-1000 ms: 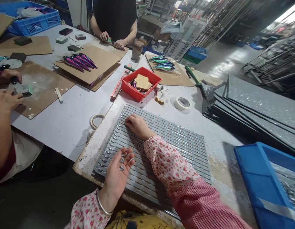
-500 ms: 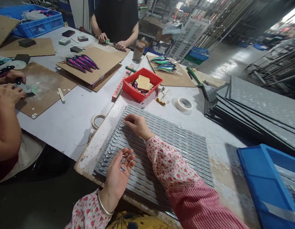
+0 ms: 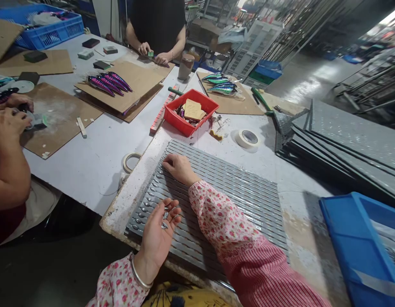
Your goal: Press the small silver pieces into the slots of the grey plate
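A grey ridged board [image 3: 223, 192] with long parallel grooves lies in front of me. Small silver leaf-shaped metal pieces [image 3: 143, 209] sit in a row along its left edge. My left hand [image 3: 161, 230] is palm up above the near left corner, fingers curled, with a few of the same silver pieces [image 3: 164, 215] in it. My right hand [image 3: 178, 167] rests at the far left part of the board, at the end of that row. Its thumb and fingers are pinched together; whatever is between them is hidden.
Beyond the board stand a red tray [image 3: 181, 127] and a masking tape roll [image 3: 248, 139]. Another roll [image 3: 132, 162] lies left. A blue bin [image 3: 341, 230] and stacked grey panels [image 3: 351, 145] are on the right. Two co-workers handle things at the left and far side.
My right hand has shifted slightly left and nearer along the board's left edge. The left hand stays where it was with its silver pieces.
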Available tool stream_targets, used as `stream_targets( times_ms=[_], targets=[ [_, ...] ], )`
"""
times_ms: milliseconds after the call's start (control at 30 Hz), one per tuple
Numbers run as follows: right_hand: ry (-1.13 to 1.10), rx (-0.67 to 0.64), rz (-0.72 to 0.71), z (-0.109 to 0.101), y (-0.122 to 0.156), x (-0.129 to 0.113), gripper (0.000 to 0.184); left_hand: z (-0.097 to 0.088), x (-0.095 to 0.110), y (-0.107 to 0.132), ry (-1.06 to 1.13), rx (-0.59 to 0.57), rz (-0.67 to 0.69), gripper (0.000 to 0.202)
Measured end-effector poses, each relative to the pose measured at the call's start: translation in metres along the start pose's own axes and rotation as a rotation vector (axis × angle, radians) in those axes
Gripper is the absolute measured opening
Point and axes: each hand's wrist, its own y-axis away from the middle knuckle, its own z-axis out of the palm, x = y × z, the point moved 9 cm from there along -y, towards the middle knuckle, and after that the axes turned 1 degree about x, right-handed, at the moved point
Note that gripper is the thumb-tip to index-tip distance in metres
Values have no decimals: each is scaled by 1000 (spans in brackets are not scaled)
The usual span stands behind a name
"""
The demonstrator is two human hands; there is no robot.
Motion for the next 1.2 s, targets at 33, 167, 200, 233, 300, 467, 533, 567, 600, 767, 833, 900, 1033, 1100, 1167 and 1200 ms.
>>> stream_targets(
  times_ms=[33, 167, 200, 233, 300, 467, 533, 567, 600, 767, 833, 900, 1033, 1100, 1167, 1200],
  targets=[
    [4, -5, 7, 0, 0, 0, 10, 0, 0, 0, 0, 0, 1, 15],
    [-4, -5, 43, 2, -1, 3, 8, 1, 0, -1, 13, 1, -7, 14],
    [-10, 1, 52, 3, -2, 4, 7, 1, 0, -1, 22, 0, -16, 15],
    [-19, 9, 60, 3, -2, 5, 6, 2, -1, 0, 36, -4, -27, 15],
    [-75, 38, 77, 0, 0, 6, 6, 7, 0, 1, 76, -32, -54, 20],
    [-441, -67, -103, -20, 33, -17, 14, 25, 8, 9, 146, -122, -49, 37],
    [-463, -239, -315, -25, 58, -42, 14, 33, 13, 10, 145, -169, -17, 41],
    [-423, -295, -393, -27, 70, -50, 15, 38, 14, 11, 141, -202, -6, 42],
    [-364, -317, -438, -29, 79, -55, 16, 43, 15, 12, 134, -235, -1, 42],
    [-182, -234, -464, -27, 89, -55, 20, 49, 10, 12, 77, -257, -17, 40],
    [-212, -202, -479, -27, 89, -55, 22, 46, 9, 10, 72, -247, -14, 37],
    [-278, -152, -437, -32, 86, -51, 22, 40, 10, 7, 60, -214, 14, 30],
    [-339, -164, -390, -37, 85, -49, 17, 23, 15, 1, -16, -94, 102, 11],
    [-302, -181, -440, -39, 88, -55, 16, 20, 14, -1, -42, -73, 110, 9],
    [-283, -174, -465, -40, 90, -59, 16, 19, 11, -1, -48, -65, 101, 13],
    [-289, -178, -462, -40, 90, -59, 16, 19, 9, -1, -43, -58, 90, 14]
  ],
)
